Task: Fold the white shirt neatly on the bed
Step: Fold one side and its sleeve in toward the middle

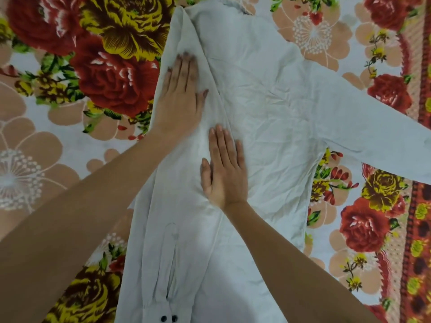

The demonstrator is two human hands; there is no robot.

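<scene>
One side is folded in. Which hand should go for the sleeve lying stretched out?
Right, probably. The right hand lies flat on the white shirt, nearer the outstretched sleeve. The left hand presses the folded-over side and can keep it down.

The crumpled white cotton shirt [268,113] is cut off on three sides. Its collar end runs out at the top edge, its spread long sleeve [373,127] leaves at the right edge with no cuff showing, and the folded-over sleeve's cuff with two small dark buttons [169,318] is clipped by the bottom edge. The flat left hand [182,94] and flat right hand [225,169] hide their palms and the cloth beneath, both bare forearms pass out of frame, and the red-and-yellow floral bedspread [58,141] runs past every edge.
</scene>
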